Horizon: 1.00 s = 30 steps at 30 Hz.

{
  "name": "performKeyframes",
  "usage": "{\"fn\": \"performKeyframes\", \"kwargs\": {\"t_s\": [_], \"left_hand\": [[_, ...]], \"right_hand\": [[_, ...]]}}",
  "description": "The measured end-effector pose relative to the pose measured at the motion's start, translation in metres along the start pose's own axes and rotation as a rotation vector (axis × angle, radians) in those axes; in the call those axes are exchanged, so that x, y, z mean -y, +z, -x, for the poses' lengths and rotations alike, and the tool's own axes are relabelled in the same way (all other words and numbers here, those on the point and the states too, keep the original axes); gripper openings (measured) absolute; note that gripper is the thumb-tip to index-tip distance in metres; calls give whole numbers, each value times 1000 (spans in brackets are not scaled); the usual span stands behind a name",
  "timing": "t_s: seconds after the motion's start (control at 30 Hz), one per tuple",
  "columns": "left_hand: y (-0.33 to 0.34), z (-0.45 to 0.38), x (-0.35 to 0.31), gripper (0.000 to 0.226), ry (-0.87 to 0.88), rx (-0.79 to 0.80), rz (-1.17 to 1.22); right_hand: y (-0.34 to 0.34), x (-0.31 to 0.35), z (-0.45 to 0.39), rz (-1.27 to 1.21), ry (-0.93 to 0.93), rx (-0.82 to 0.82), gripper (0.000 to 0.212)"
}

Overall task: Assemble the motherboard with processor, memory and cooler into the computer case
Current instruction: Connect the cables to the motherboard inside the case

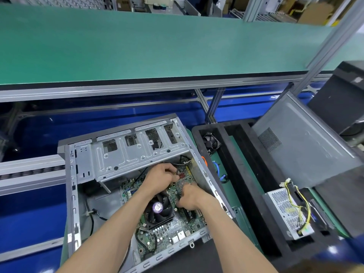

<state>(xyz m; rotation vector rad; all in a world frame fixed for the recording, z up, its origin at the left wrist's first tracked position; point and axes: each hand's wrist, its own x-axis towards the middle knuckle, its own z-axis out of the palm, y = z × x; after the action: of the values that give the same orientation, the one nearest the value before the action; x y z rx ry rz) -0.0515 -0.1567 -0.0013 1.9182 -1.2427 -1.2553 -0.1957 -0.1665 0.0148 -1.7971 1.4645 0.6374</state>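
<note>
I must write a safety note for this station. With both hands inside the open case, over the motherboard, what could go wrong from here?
1. The left hand pinches something small near the red connector; a misaligned push might bend pins.
2. The right hand presses close beside the cooler fan; a slip could hit its blades.
3. Both forearms cross the computer case edges, and bare metal may scratch skin.

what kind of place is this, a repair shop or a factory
Most likely a factory assembly line for desktop computers: a long green conveyor belt runs past the bench, an open computer case lies on it, and a foam parts tray holds components alongside.
</note>
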Motion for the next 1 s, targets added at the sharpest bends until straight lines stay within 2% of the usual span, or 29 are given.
{"fn": "performKeyframes", "kwargs": {"t_s": [0.2, 0.37, 0.5, 0.63, 0.8, 1.0], "left_hand": [[7, -10, -1, 10, -74, 44, 233], [7, -13, -3, 17, -228, 162, 794], [-1, -12, -2, 11, -316, 283, 1005], [-4, -12, 2, 18, -320, 320, 1014], [-5, -16, 3, 13, -329, 346, 1018], [-6, -15, 2, 14, -341, 361, 1025]], "right_hand": [[-1, -4, -3, -23, -8, -5, 84], [1, -6, -4, -49, -28, -14, 79], [1, -7, -7, -56, -36, -22, 77], [1, -7, -9, -59, -31, -26, 75], [2, -7, -12, -72, -19, -30, 69], [3, -8, -13, -81, -16, -23, 73]]}}
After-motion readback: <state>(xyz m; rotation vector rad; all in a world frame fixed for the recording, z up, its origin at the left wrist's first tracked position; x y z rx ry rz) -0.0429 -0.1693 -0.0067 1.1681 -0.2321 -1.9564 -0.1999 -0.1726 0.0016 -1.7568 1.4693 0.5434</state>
